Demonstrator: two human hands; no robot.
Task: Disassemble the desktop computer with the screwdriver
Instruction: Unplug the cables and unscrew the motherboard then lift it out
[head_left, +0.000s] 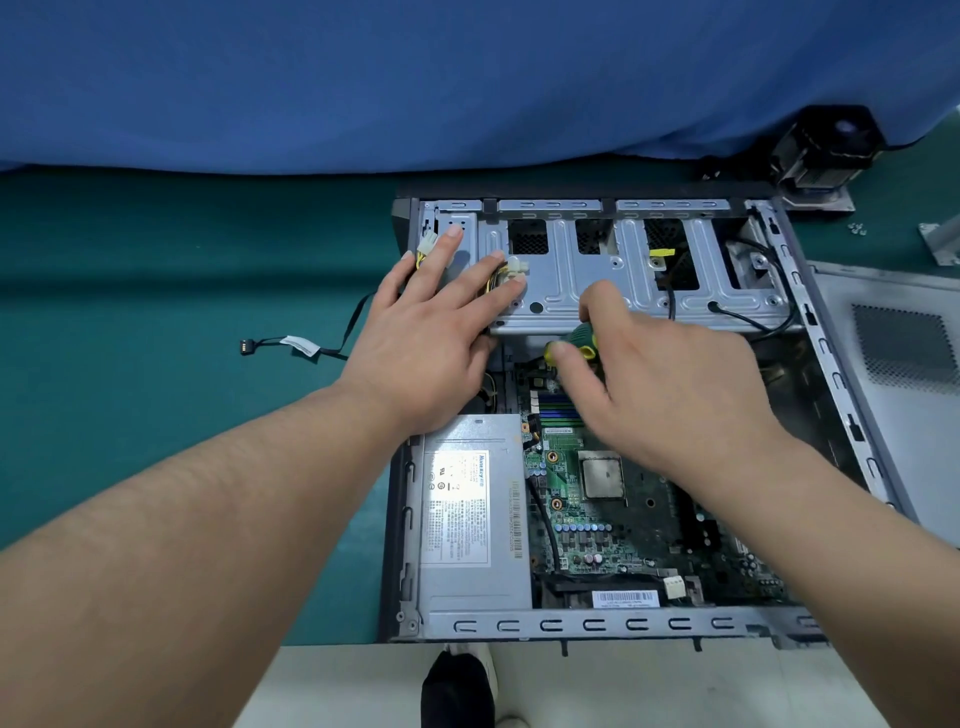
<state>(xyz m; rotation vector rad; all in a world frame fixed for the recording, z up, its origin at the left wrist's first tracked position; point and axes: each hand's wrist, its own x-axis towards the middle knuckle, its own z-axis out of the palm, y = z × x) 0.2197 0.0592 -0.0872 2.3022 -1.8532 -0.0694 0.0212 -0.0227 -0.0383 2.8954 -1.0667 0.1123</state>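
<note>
Both forearms are bare from the lower edge of the frame up to the wrists, with no sleeve, watch, band or glove showing on either. The left hand (423, 332) and the right hand (660, 384) are bare too, with no rings on the fingers (449, 244), whose nails are short and unpainted. At the bottom centre of the frame a dark shoe (457, 686) with a pale sole edge shows.

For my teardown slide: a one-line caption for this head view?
Right hand grips the screwdriver inside the open computer case while the left hand rests flat on the drive cage.
</note>
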